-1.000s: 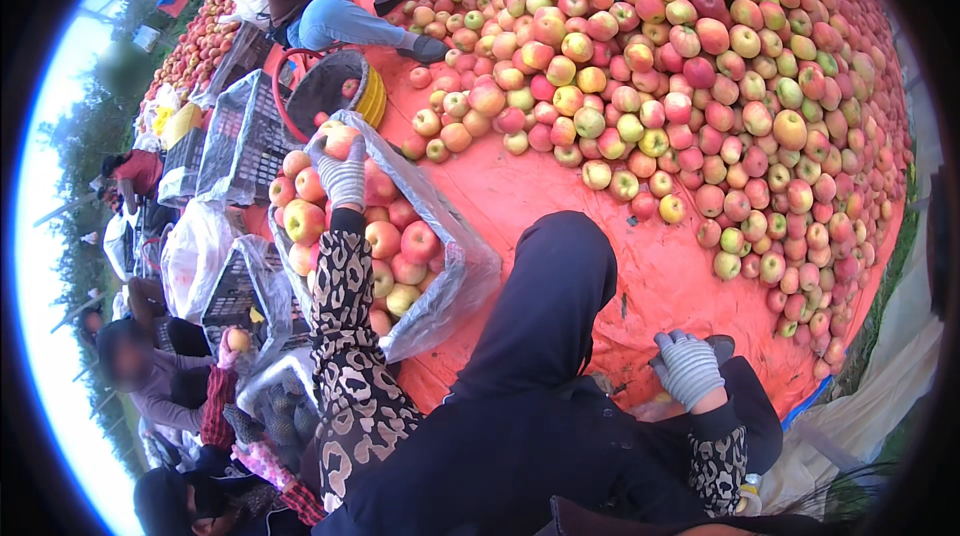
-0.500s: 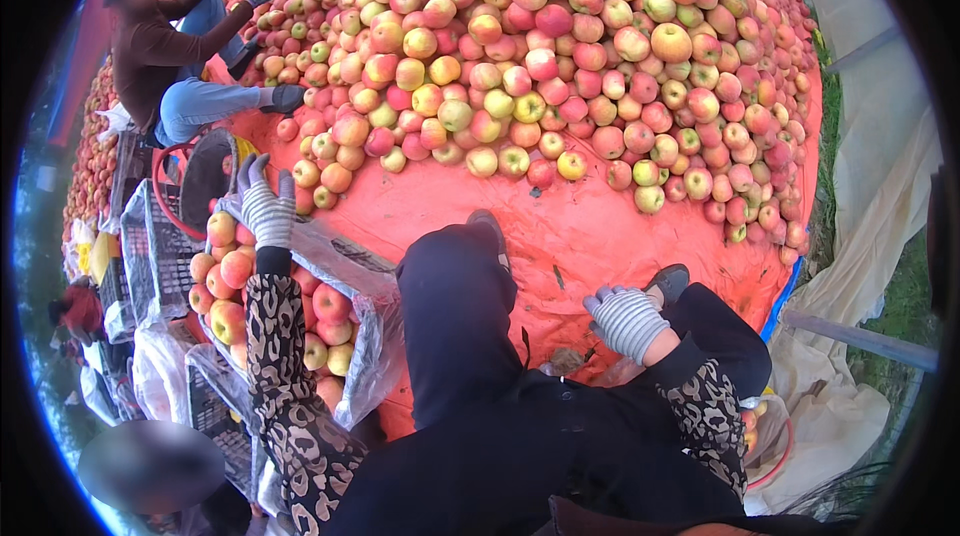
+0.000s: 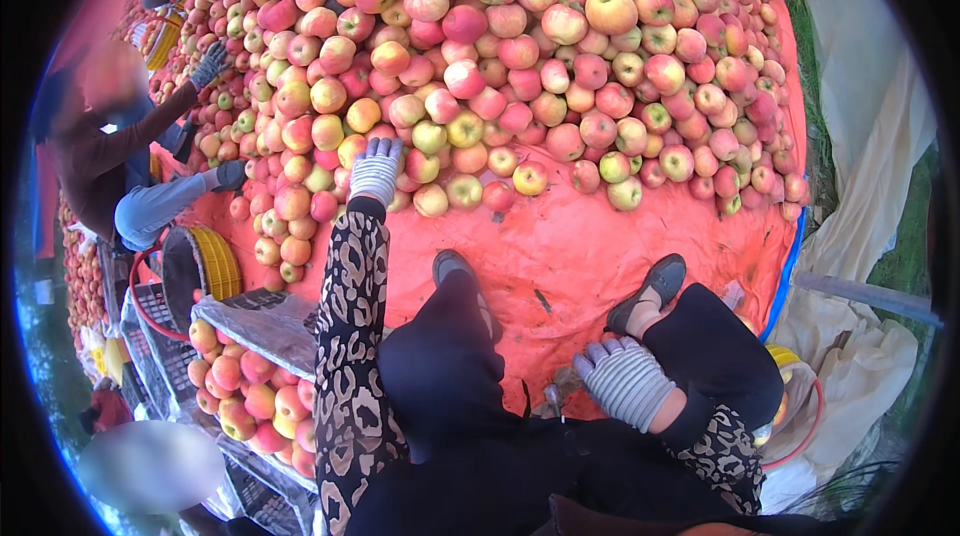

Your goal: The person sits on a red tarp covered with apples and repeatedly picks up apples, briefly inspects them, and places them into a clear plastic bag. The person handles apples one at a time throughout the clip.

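In the head view, a large pile of red and yellow-green apples [image 3: 526, 84] is spread over a red sheet [image 3: 560, 246], and the upper part of the scene is filled by it. The left hand [image 3: 374, 176], covered by a striped grey glove, is stretched forward to the near edge of the pile. Its fingers [image 3: 391, 150] are extended and held close together, with apples just beside them on both sides. Its palm is hidden, so whether an apple is gripped cannot be told.

The right hand [image 3: 630, 383], gloved in the same way, is held low near the right knee, well apart from the pile. Its fingers are loosely bent; nothing is seen in them, but its palm is turned away, so how far they are closed cannot be told.

At the lower left, a plastic-lined crate [image 3: 268, 328] is heaped with more apples and is partly covered in view by the left sleeve [image 3: 350, 336]. Beyond it, a yellow-sided basket [image 3: 218, 264] with a red handle is tipped on its side. At the far left, a co-worker [image 3: 95, 171] in a brown top is seated by the pile, with one gloved hand [image 3: 210, 66] placed at the apples.
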The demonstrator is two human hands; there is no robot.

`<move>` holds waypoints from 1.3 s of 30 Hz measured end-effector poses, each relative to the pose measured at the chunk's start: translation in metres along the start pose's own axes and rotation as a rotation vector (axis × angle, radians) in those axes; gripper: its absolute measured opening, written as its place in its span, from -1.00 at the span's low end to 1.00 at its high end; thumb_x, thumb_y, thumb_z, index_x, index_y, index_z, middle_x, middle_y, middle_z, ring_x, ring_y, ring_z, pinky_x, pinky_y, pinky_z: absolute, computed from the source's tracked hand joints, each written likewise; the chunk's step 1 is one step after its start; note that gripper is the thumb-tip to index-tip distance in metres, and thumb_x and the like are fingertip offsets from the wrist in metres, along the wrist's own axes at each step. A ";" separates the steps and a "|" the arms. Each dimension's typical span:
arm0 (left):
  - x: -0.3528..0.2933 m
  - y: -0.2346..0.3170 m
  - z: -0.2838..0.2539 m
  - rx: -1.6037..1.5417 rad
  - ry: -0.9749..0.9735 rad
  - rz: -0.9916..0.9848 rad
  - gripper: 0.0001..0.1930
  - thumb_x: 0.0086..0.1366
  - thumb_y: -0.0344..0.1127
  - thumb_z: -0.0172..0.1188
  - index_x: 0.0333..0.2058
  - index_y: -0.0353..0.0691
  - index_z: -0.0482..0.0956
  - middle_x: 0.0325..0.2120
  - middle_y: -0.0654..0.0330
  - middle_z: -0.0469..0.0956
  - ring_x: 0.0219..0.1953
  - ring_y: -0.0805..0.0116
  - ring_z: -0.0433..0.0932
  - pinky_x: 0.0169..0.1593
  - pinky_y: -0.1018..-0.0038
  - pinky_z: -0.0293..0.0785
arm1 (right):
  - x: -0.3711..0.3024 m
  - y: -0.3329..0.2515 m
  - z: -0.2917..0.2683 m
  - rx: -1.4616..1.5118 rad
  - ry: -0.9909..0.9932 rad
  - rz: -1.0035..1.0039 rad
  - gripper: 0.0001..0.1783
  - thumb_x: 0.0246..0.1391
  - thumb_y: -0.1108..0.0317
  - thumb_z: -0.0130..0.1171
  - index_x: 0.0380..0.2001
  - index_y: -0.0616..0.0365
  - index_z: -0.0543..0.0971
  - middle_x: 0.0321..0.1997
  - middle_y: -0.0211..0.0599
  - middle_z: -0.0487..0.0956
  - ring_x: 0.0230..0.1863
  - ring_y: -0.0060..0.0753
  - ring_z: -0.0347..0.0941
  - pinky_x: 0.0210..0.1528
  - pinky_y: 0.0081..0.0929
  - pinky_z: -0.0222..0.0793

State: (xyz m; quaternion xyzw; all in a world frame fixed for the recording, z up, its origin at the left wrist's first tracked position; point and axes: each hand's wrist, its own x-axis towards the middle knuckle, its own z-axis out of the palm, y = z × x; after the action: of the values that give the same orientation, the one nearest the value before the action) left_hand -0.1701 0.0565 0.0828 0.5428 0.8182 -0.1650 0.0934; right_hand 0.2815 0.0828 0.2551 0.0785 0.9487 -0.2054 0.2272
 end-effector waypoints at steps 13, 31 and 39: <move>-0.105 0.016 -0.048 -2.575 -0.394 0.028 -0.47 0.25 -0.01 0.06 0.09 -0.21 0.30 -0.08 0.09 0.44 -0.09 0.21 0.48 -0.26 0.33 0.55 | -0.009 0.000 0.008 0.023 0.035 -0.022 -0.66 -0.10 0.23 0.15 -0.25 0.18 0.46 -0.34 -0.16 0.50 -0.26 -0.13 0.47 -0.21 -0.24 0.38; -0.235 -0.017 -0.119 -2.717 0.019 -0.092 -0.36 0.18 0.29 0.02 0.07 -0.04 0.35 -0.05 0.03 0.45 -0.07 -0.07 0.49 -0.34 0.21 0.58 | -0.004 0.014 -0.010 -0.075 0.139 0.030 -0.69 0.01 0.22 0.09 -0.22 0.19 0.47 -0.27 -0.09 0.52 -0.23 -0.08 0.50 -0.21 -0.18 0.43; -0.400 -0.009 -0.065 -2.644 0.503 -0.512 -0.42 0.23 0.16 0.06 0.06 -0.14 0.31 -0.03 0.04 0.40 -0.04 0.12 0.44 -0.09 0.33 0.44 | -0.005 0.003 0.003 -0.043 0.138 -0.094 -0.62 0.00 0.21 0.12 -0.15 0.21 0.45 -0.26 -0.06 0.52 -0.24 -0.03 0.49 -0.19 -0.20 0.43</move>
State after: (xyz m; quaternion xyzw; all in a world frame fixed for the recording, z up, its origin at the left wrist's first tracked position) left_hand -0.0196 -0.2653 0.2769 -0.1002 0.4354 0.8213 0.3548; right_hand 0.2881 0.0841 0.2545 0.0431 0.9690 -0.1894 0.1529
